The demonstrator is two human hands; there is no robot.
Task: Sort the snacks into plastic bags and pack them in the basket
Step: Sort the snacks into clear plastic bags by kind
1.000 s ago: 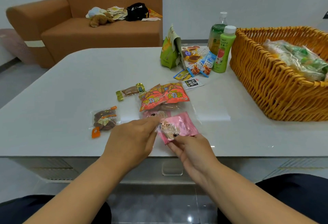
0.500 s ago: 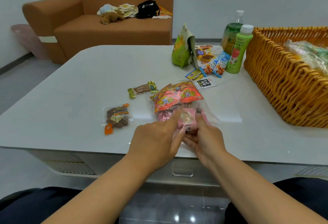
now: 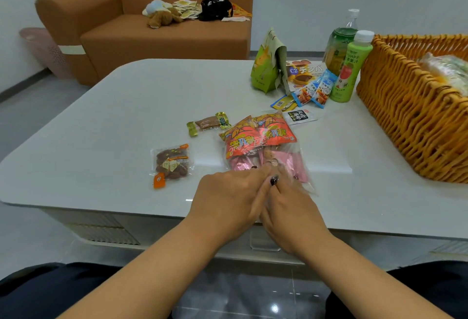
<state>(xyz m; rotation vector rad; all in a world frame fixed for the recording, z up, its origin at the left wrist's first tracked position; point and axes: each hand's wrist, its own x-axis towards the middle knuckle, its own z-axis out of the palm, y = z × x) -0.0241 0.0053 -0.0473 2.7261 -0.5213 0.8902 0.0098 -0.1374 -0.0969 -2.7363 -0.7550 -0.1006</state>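
Near the front edge of the white table (image 3: 106,121) lies a clear plastic bag (image 3: 298,167), its mouth toward the person, with two orange-red snack packets (image 3: 258,136) deep inside and pink wrapped sweets (image 3: 295,164) nearer the opening. Both hands meet at that mouth: the left hand (image 3: 228,199) lies over the film with its fingers reaching forward, and the right hand (image 3: 286,207) sits close against it, fingers bent toward the opening; whether either actually pinches the film is hidden by the overlap (I cannot tell). The wicker basket (image 3: 405,116) stands at the right edge, one filled bag already in it. Unsorted items remain on the table: a packet of brown dried fruit (image 3: 172,163) to the left, a green-ended bar (image 3: 209,124) behind it, small sachets and a green juice bottle (image 3: 348,70) toward the far right corner. The likely trouble is the slippery film: if the mouth is lifted unsealed, the pink sweets nearest it could slide out over the front edge. Pressing hard to close it may also crush the packets.
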